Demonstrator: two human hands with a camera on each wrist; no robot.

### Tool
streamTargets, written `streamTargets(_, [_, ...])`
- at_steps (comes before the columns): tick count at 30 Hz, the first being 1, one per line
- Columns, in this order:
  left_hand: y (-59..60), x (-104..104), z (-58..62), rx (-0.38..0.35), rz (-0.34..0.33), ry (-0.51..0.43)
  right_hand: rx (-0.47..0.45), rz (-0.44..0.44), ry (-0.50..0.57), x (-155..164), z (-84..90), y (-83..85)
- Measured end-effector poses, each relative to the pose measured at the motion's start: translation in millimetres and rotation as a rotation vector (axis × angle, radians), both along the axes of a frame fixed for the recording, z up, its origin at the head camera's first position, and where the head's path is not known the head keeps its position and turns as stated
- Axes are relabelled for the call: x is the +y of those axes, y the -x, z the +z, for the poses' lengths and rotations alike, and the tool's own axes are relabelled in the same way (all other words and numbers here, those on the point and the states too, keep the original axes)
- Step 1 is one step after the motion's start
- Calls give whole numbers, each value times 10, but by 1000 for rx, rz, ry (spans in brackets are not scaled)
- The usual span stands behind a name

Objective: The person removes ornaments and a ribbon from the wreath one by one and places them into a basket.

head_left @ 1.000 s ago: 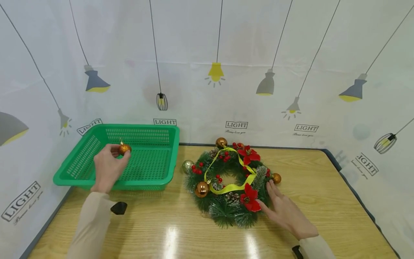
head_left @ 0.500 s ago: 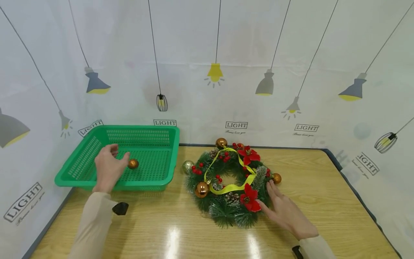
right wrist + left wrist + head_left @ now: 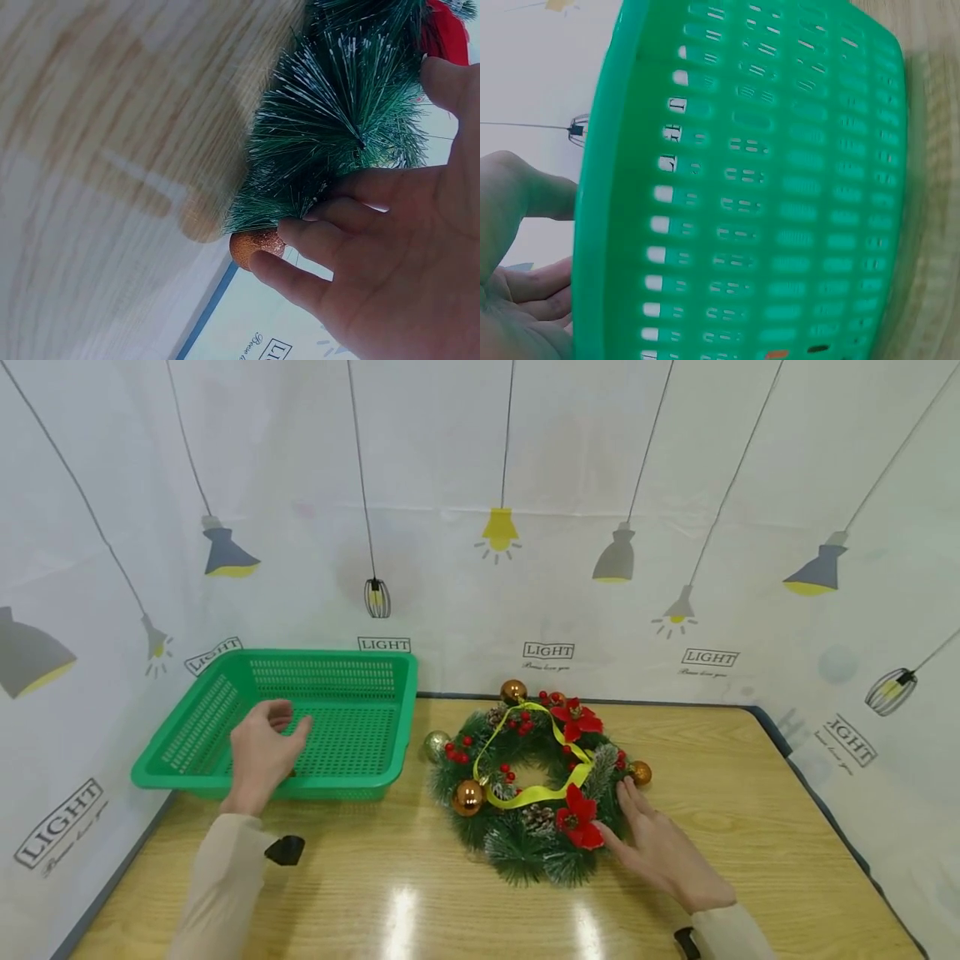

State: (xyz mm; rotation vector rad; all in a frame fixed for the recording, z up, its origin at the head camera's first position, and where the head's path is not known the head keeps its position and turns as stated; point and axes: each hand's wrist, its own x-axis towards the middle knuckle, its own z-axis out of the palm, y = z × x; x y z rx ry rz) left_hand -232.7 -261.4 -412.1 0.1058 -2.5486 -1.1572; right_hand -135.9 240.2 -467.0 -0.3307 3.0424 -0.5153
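Observation:
My left hand point(image 3: 264, 752) is over the near left part of a green plastic basket point(image 3: 411, 718), its fingers loosely bent and nothing between thumb and fingers. Behind it, a sliver of an orange Christmas ball point(image 3: 292, 773) shows inside the basket; the rest is hidden. In the left wrist view, orange point(image 3: 778, 354) glints through the basket's slots. My right hand point(image 3: 663, 852) rests with extended fingers on the right side of a green Christmas wreath point(image 3: 517, 852). Its thumb is by a red poinsettia point(image 3: 579, 818), its fingertips close to a glittery orange ball point(image 3: 641, 772).
The wooden table point(image 3: 435, 902) carries both basket and wreath. A yellow ribbon point(image 3: 536, 797) lies over the wreath, with copper balls point(image 3: 468, 798) and a pale gold ball point(image 3: 435, 745) around its edge. A white backdrop point(image 3: 450, 593) with printed lamps stands behind and at both sides.
My left hand let go of the orange ball, which dropped into the basket and is now mostly hidden behind the hand. The hand shifted slightly right. My right hand stayed on the wreath.

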Motion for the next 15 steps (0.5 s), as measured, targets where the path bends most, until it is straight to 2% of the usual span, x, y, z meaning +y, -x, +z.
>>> streamTargets(7, [-19,88,0,-13,-53,9,40,7,7,6,-30,-11])
streamTargets(15, [-62,152,-11,-2,-84,15,31,-2,25,7,-23,6])
